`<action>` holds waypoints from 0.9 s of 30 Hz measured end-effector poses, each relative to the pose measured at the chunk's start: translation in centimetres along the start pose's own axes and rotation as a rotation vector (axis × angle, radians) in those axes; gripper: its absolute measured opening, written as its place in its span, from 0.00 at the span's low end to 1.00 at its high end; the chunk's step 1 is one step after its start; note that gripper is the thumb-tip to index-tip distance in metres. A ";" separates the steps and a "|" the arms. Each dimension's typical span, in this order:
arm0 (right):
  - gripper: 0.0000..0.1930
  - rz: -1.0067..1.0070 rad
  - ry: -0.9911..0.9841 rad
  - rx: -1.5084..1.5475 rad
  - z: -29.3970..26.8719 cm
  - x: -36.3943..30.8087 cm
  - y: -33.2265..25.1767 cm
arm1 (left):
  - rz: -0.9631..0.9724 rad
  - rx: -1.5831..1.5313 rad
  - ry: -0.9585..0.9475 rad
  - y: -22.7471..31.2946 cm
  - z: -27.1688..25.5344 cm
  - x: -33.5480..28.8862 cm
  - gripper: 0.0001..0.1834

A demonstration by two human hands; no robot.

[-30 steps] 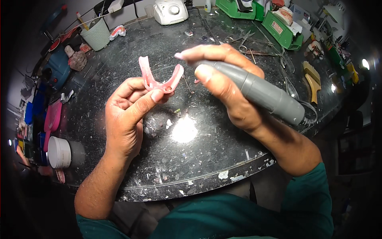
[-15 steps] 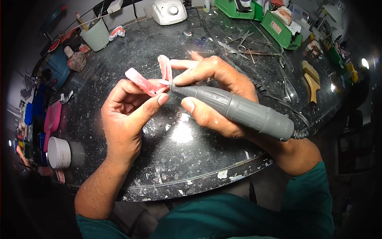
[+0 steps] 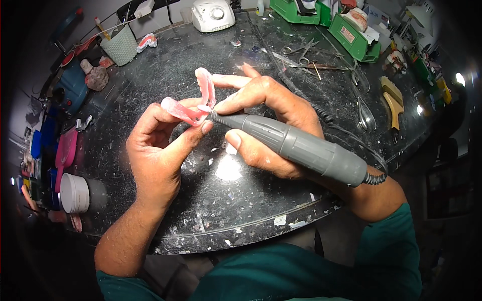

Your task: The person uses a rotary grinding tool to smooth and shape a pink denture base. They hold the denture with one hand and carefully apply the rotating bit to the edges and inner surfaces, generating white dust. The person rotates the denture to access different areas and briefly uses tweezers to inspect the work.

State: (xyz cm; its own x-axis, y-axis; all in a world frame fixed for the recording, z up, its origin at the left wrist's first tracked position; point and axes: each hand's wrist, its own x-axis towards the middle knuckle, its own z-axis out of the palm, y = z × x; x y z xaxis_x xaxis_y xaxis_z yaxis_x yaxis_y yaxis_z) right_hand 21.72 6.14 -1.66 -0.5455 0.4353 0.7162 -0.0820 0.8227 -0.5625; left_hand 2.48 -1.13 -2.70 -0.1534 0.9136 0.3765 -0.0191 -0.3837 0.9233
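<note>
Between the thumb and fingers of my left hand (image 3: 158,145) is a pink, V-shaped denture base (image 3: 182,111), its two arms pointing up and to the left. My right hand (image 3: 276,110) grips a grey rotary handpiece (image 3: 296,143) like a pen. The handpiece's narrow tip meets the denture base near its bend; the bit itself is mostly hidden there. My right fingertips lie close beside the pink piece. From the handpiece's rear end a coiled black cord (image 3: 376,178) loops back over the bench.
The dark, scuffed bench (image 3: 241,205) has a curved front edge. A white control box (image 3: 213,16) stands at the back. Scissors (image 3: 304,52), a yellow brush (image 3: 394,103) and green bins (image 3: 354,37) are on the right. A white tub (image 3: 74,193) and textured cup (image 3: 119,45) are on the left.
The denture base has tilted slightly in my left hand. The handpiece's rear end has dropped a little, and its tip has shifted slightly left and down.
</note>
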 end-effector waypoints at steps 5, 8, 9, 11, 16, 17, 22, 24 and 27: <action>0.18 0.002 0.025 0.014 0.1 -0.1 0.0 | 0.007 0.032 -0.010 0.2 0.0 0.0 0.11; 0.18 -0.007 0.022 0.011 0.5 0.0 0.3 | 0.041 0.093 -0.012 0.0 -0.3 -0.2 0.11; 0.18 -0.009 -0.003 0.007 0.5 0.0 0.3 | 0.043 0.075 -0.009 -0.1 -0.5 -0.3 0.11; 0.18 0.064 0.019 0.131 -0.1 -0.1 -0.5 | 0.059 0.010 -0.026 0.0 -0.2 0.0 0.11; 0.18 0.197 0.250 0.466 0.5 0.1 0.5 | 0.065 -0.045 -0.093 -0.2 -0.2 0.0 0.12; 0.17 0.285 0.245 0.488 0.5 0.1 0.2 | 0.056 -0.076 -0.122 -0.2 -0.2 -0.1 0.12; 0.19 0.370 0.215 0.605 0.3 0.2 -0.1 | 0.032 0.014 -0.106 0.0 0.1 -0.2 0.16; 0.19 0.338 0.228 0.542 0.0 0.3 -0.2 | 0.003 -0.016 -0.039 0.4 0.1 -0.2 0.16; 0.20 0.268 0.229 0.501 0.3 0.1 0.2 | 0.054 0.026 0.000 0.3 0.0 -0.2 0.15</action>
State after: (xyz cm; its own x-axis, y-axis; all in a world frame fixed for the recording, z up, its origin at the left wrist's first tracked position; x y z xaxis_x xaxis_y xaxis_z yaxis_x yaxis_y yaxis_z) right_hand 21.43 6.25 -1.87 -0.4127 0.7164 0.5625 -0.3798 0.4260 -0.8212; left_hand 2.50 -1.47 -2.50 -0.1536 0.8917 0.4257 0.0148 -0.4287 0.9033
